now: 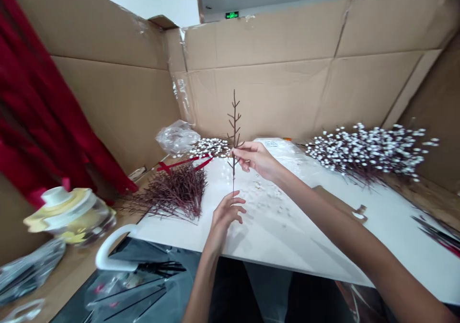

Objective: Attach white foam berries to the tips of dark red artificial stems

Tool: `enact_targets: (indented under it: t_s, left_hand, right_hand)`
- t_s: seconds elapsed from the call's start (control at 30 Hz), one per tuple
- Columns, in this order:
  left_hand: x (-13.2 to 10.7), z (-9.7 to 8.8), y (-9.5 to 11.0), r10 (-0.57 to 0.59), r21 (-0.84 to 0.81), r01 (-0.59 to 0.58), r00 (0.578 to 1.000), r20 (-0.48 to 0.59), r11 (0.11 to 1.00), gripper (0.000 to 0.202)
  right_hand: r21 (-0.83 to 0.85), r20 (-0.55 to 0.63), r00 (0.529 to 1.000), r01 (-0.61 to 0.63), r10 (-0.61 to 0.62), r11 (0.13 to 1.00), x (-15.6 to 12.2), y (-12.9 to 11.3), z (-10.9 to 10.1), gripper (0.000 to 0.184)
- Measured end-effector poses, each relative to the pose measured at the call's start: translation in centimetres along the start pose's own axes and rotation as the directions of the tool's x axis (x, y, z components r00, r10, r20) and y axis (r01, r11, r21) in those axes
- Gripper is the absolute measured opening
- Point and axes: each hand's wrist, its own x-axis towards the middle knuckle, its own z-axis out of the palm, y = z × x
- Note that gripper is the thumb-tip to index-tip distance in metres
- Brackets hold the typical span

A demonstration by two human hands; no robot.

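Observation:
My right hand [255, 159] pinches a thin brown artificial twig [234, 131] with short side branches, which stands upright above the white tabletop [305, 236]. My left hand [226, 215] is below, its curled fingers at the twig's lower end. Small white buds [266, 193] lie scattered on the tabletop under my hands. To the left lies a heap of dark red twigs [176, 191]. Bunches of white-budded branches [366, 153] rest at the far right, and a smaller bunch [210, 146] sits behind the twig.
Cardboard sheets [258, 74] wall the back and sides. A red cloth [39, 98] hangs at the left. A clear plastic bag [178, 137] lies at the back, and a clear container with a yellow-and-white top [68, 215] stands at the left. Black sticks [158, 268] lie near the front edge.

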Motion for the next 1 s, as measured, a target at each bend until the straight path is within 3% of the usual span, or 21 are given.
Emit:
enact_targets:
  t_s: [0.07, 0.17, 0.23, 0.33, 0.43, 0.57, 0.67, 0.83, 1.0]
  left_hand:
    - [0.1, 0.7, 1.0, 0.016, -0.085, -0.001, 0.986, 0.167, 0.996, 0.047]
    - [0.8, 2.3, 2.3, -0.004, 0.084, -0.024, 0.946, 0.325, 0.996, 0.034]
    - [1.4, 3.6, 2.9, -0.056, 0.252, -0.030, 0.944, 0.326, 0.967, 0.023]
    - [2.6, 5.4, 3.3, -0.116, 0.366, -0.030, 0.922, 0.369, 0.930, 0.017]
    - [3.7, 6.7, 3.1, -0.149, 0.374, -0.017, 0.899, 0.411, 0.927, 0.019]
    - [5.3, 7.5, 2.4, -0.153, 0.374, -0.008, 0.904, 0.400, 0.928, 0.022]
    - [6.5, 7.7, 1.8, -0.139, 0.388, -0.031, 0.904, 0.404, 0.921, 0.022]
    - [7.7, 8.3, 0.3, -0.120, 0.385, -0.057, 0.900, 0.419, 0.921, 0.022]
    - [7.6, 8.9, -1.6, -0.125, 0.379, -0.056, 0.890, 0.438, 0.924, 0.021]
  right_hand:
    - [-0.004, -0.001, 1.000, -0.026, 0.026, 1.000, -2.3, 0.3, -1.5, 0.029]
    - [-0.027, -0.013, 0.998, -0.061, 0.061, 0.998, -4.9, 0.7, -3.4, 0.027]
    - [-0.037, -0.030, 0.997, -0.078, 0.077, 0.996, -6.0, 0.9, -4.3, 0.027]
    - [-0.034, -0.068, 0.994, -0.091, 0.089, 0.995, -6.8, 1.1, -5.4, 0.027]
    - [-0.019, -0.110, 0.989, -0.100, 0.097, 0.995, -7.3, 1.3, -6.6, 0.026]
    - [-0.015, -0.151, 0.980, -0.134, 0.131, 0.991, -8.6, 1.4, -9.1, 0.031]
    - [-0.025, -0.233, 0.964, -0.138, 0.129, 0.990, -9.8, 1.2, -11.5, 0.024]
    - [-0.069, -0.395, 0.918, -0.070, 0.037, 0.995, -11.3, 0.2, -14.8, 0.020]
    - [-0.116, -0.502, 0.862, 0.016, -0.073, 0.993, -11.9, 0.0, -16.6, 0.020]
